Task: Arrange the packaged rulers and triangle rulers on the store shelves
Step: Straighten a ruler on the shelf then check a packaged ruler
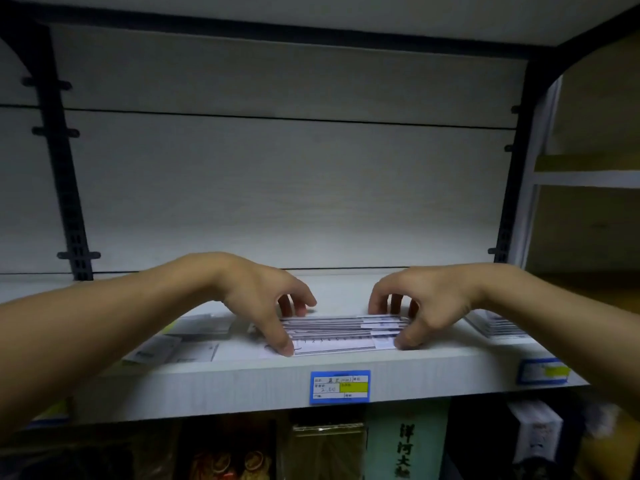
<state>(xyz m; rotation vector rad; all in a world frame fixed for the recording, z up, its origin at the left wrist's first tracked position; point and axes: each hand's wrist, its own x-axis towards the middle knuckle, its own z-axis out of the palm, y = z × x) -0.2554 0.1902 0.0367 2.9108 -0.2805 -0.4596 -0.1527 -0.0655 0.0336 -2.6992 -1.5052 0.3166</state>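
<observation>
A flat stack of packaged straight rulers point(341, 332) lies on the white shelf point(263, 379) near its front edge, above a blue price tag. My left hand point(266, 299) grips the stack's left end, thumb at the front and fingers curled over the back. At the right end my right hand point(419, 304) holds the stack the same way. More packaged rulers point(194, 336) lie flat to the left, and another pile point(498, 325) lies to the right, partly hidden by my right forearm.
A blue and yellow price tag point(340, 386) is fixed to the shelf's front edge, with a second tag point(543, 371) further right. Dark metal uprights point(65, 188) flank the pale back panel. Boxed goods point(405, 445) fill the shelf below. Another shelf unit point(588, 174) stands at the right.
</observation>
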